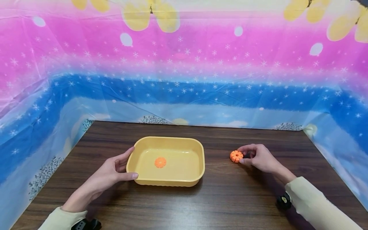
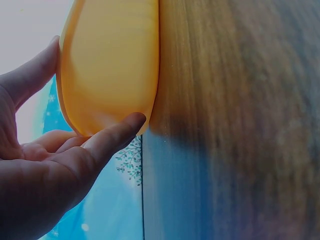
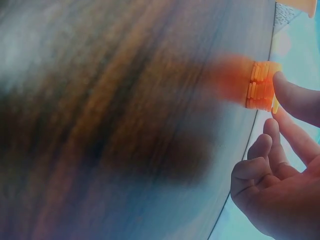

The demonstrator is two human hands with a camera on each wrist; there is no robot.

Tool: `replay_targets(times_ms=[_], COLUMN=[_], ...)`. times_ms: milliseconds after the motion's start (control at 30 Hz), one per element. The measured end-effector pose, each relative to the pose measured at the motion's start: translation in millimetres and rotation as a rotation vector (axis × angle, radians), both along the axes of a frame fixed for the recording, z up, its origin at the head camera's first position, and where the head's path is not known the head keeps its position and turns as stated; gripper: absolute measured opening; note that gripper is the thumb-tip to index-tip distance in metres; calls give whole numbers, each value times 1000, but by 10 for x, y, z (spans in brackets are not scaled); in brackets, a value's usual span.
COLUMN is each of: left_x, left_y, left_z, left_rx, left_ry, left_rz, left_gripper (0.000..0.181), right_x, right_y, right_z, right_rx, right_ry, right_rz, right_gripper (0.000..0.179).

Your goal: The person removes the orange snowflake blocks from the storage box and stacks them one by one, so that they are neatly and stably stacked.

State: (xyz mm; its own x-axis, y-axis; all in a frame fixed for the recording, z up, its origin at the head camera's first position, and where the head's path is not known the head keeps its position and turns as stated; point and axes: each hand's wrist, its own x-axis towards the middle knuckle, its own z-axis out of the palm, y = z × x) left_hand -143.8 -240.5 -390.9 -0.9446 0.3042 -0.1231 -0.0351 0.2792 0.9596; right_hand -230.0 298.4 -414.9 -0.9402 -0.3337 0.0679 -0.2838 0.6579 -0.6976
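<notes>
A yellow plastic basin (image 1: pixel 184 183) with rounded corners rests on the brown wooden table. My left hand (image 1: pixel 106 172) holds its left end, thumb at the front left corner and fingers along the left side. One flat orange notched disc (image 1: pixel 160 162) lies inside, left of the middle. Right of the basin, my right hand (image 1: pixel 263 158) pinches a small stack of orange notched discs (image 1: pixel 236 156) between thumb and fingers. In the right wrist view the stacked discs (image 3: pixel 260 86) show edge-on, close to the tabletop; the other fingers curl below them.
The dark wood-grain table (image 1: pixel 172 207) is backed and flanked by a hanging printed cloth (image 1: pixel 184 64) in pink and blue. A black wrist strap (image 1: pixel 284 202) shows by the right sleeve (image 1: pixel 313 195), another by the left sleeve (image 1: pixel 64 218).
</notes>
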Motion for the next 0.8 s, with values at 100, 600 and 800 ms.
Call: replay_targets(times_ms=[100,600,800], left_x=[-3,-12,-13], left_y=[-2,-1,-7], left_z=[-2,22,25], left_rx=[0,5,7], left_ry=[0,-14,-19], left_rz=[-1,2,0], left_gripper=[100,100,99], right_x=[0,-2,7], right_y=[-2,-3,-3], right_z=[3,6,-6], right_rx=[-1,-4,-8], right_ry=[1,-1,-8], right_rz=[4,7,6], right_gripper=[38,37,38])
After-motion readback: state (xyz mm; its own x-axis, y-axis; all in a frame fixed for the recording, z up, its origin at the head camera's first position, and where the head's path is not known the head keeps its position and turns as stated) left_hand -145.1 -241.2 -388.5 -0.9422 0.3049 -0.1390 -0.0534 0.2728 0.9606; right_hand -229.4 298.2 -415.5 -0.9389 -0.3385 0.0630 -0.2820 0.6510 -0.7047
